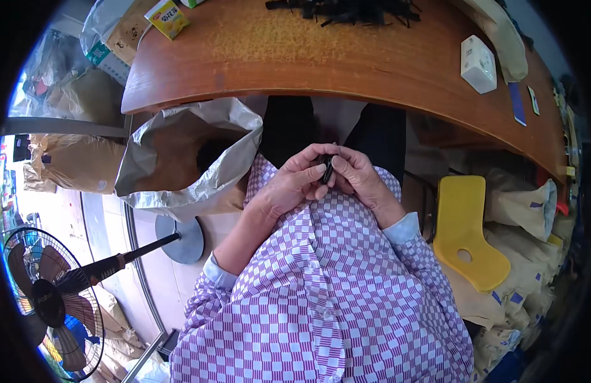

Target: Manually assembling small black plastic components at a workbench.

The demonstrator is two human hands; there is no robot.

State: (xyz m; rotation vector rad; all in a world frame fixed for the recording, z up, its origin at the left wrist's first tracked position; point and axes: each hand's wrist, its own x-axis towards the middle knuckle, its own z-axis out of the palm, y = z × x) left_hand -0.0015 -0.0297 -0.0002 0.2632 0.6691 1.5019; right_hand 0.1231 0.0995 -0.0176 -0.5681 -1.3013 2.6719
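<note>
Close in front of my body, my left hand (289, 183) and my right hand (361, 180) meet, fingertips together. Between them is a small, narrow black piece (326, 170), pinched by the thumbs and fingers of both hands. Its exact kind is too small to make out, and the fingers hide part of it. On the far part of the wooden table (212, 70) lies a heap of black strips (353, 11). To the left of my hands a large paper sack (180, 198) with a silvery lining gapes wide, dark inside.
A standing fan (50, 303) is at the lower left. A yellow plastic chair (464, 223) stands to the right, beside several filled paper sacks (522, 255). On the table are a white tissue pack (479, 66) and a yellow box (168, 19). The table's front edge curves just beyond my knees.
</note>
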